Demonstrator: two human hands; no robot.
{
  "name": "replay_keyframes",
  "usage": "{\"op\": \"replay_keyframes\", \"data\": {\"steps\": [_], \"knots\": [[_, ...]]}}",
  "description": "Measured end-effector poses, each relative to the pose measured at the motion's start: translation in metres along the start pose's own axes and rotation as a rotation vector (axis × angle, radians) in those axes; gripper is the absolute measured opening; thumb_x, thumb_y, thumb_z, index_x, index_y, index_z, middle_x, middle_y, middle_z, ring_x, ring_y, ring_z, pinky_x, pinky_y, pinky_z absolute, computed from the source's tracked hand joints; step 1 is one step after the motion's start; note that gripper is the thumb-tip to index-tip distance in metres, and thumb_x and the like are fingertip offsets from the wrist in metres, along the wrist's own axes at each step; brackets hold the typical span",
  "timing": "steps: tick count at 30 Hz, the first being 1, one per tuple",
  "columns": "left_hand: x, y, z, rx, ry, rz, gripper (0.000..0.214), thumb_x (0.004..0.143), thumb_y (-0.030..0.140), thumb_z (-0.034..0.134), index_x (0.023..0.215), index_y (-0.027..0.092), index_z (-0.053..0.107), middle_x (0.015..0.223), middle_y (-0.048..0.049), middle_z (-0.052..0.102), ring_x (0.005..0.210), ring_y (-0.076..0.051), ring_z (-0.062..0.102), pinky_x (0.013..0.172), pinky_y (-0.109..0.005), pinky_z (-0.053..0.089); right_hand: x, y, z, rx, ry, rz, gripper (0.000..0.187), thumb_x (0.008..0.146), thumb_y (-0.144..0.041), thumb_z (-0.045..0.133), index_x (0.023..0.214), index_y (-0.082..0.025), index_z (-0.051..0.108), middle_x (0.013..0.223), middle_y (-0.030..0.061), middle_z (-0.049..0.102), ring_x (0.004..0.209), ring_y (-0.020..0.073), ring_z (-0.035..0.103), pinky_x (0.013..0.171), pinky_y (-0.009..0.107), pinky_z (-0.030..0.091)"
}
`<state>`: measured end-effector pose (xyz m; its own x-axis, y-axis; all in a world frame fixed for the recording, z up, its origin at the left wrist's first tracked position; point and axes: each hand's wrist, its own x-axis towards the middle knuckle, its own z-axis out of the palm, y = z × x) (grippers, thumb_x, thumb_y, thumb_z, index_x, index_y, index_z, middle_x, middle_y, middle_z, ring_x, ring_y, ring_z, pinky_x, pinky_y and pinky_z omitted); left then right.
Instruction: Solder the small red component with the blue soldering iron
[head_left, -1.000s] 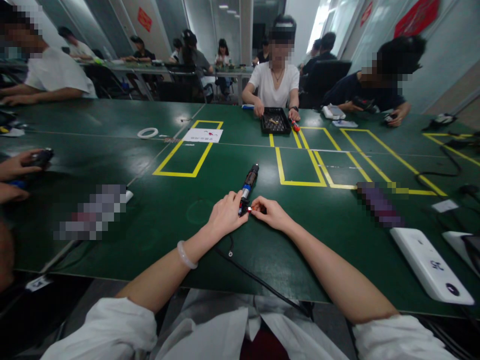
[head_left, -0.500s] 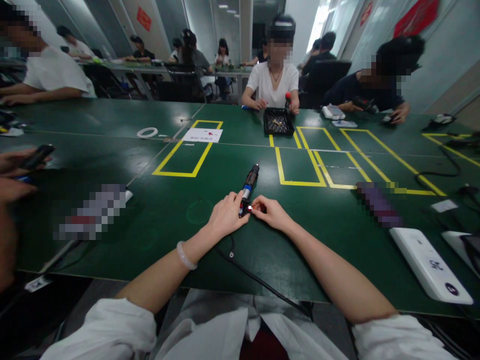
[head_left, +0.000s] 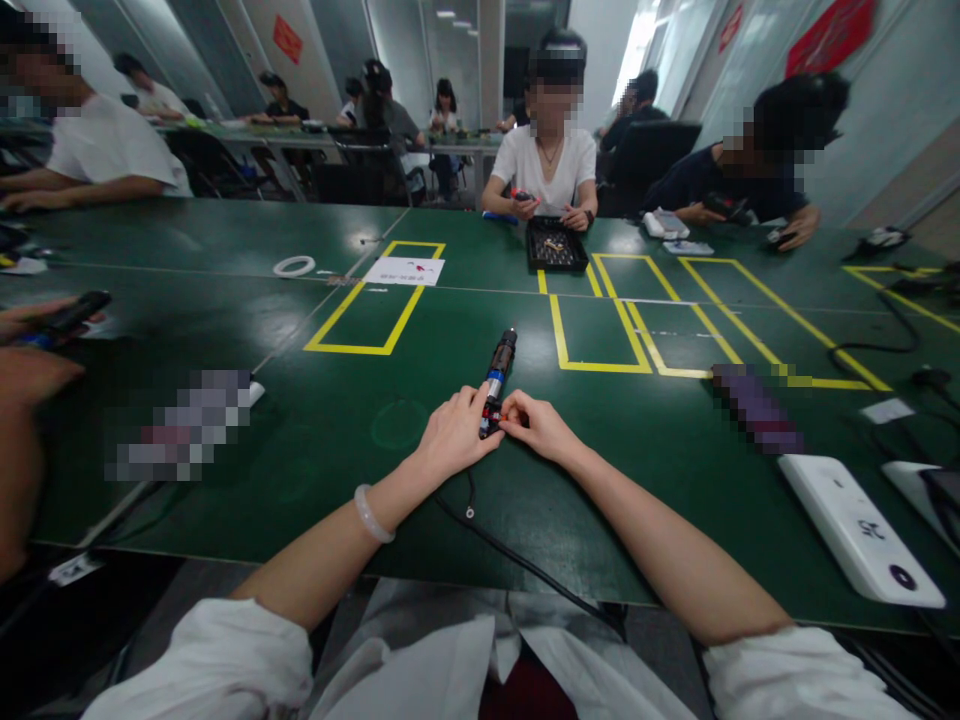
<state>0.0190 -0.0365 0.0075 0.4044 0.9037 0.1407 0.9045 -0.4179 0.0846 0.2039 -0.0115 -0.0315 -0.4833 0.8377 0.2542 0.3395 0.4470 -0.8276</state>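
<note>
Taking twelve o'clock as straight away from us across the green tabletop [head_left: 337,420], we see a white ring [head_left: 295,274] at ten o'clock and a printed sheet [head_left: 405,271] at eleven. Next comes our left hand [head_left: 454,430], palm down, its grip closed over the near end of a slim black tool [head_left: 500,362] with silver and blue bands. From that grip the tool's body lies at one o'clock, its long axis pointing the narrow tip between twelve and one. Below the wrist, a black cable [head_left: 517,560] trails toward five o'clock, a ring terminal [head_left: 470,512] near it; whether it joins the tool we cannot tell. Then comes our right hand [head_left: 546,428], its grip pinched on a small red piece [head_left: 504,419] too tiny to make out. From here the tool's near end lies at nine o'clock, touching or nearly so. The left hand is nearer, lying on the tool. Farther right, we find a black tray [head_left: 559,265] toward one o'clock and a white block [head_left: 862,530] between three and four.
</note>
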Motion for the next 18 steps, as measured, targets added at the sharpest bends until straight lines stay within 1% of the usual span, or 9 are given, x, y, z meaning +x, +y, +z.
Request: {"op": "replay_keyframes", "data": {"steps": [2, 4, 8, 13, 18], "knots": [[-0.0001, -0.0001, 0.0004, -0.006, -0.002, -0.011, 0.065, 0.085, 0.048, 0.052, 0.142, 0.021, 0.034, 0.113, -0.0117, 0.053, 0.101, -0.026, 0.057, 0.081, -0.035, 0.048, -0.0008, -0.0027, -0.0008, -0.004, -0.013, -0.032, 0.008, 0.086, -0.026, 0.056, 0.088, -0.02, 0.052, 0.066, -0.0047, 0.052, 0.058, 0.0116, 0.05, 0.06, 0.023, 0.04], [-0.0003, -0.0004, 0.0012, -0.012, 0.004, -0.022, 0.065, 0.085, 0.049, 0.052, 0.142, 0.023, 0.034, 0.114, -0.0115, 0.053, 0.101, -0.025, 0.057, 0.081, -0.035, 0.048, -0.0019, -0.0049, -0.0019, 0.007, -0.024, -0.055, 0.007, 0.087, -0.025, 0.054, 0.092, -0.02, 0.053, 0.073, -0.0019, 0.058, 0.064, 0.0125, 0.053, 0.064, 0.024, 0.042], [-0.0006, -0.0009, 0.0035, -0.025, 0.026, -0.033, 0.063, 0.087, 0.053, 0.049, 0.142, 0.024, 0.034, 0.116, -0.011, 0.051, 0.101, -0.025, 0.056, 0.078, -0.033, 0.048, -0.0036, -0.0062, -0.0034, 0.003, -0.038, -0.051, 0.011, 0.088, -0.021, 0.05, 0.098, -0.019, 0.053, 0.081, 0.0004, 0.062, 0.069, 0.013, 0.056, 0.067, 0.024, 0.044], [0.0003, -0.0002, 0.0047, 0.009, 0.048, -0.065, 0.061, 0.088, 0.053, 0.047, 0.141, 0.025, 0.035, 0.113, -0.0099, 0.05, 0.099, -0.024, 0.054, 0.078, -0.033, 0.047, -0.0036, -0.0031, -0.0028, 0.009, -0.018, -0.064, 0.015, 0.087, -0.019, 0.05, 0.102, -0.019, 0.052, 0.08, -0.0002, 0.06, 0.068, 0.0127, 0.056, 0.068, 0.024, 0.044], [0.0039, -0.0026, 0.0039, 0.037, 0.057, -0.064, 0.061, 0.087, 0.051, 0.05, 0.141, 0.025, 0.036, 0.111, -0.0096, 0.051, 0.099, -0.024, 0.053, 0.079, -0.033, 0.046, -0.0035, -0.0008, -0.0041, 0.009, 0.013, -0.031, 0.017, 0.088, -0.022, 0.051, 0.105, -0.018, 0.053, 0.079, -0.0007, 0.059, 0.067, 0.0126, 0.055, 0.067, 0.024, 0.043]]}}
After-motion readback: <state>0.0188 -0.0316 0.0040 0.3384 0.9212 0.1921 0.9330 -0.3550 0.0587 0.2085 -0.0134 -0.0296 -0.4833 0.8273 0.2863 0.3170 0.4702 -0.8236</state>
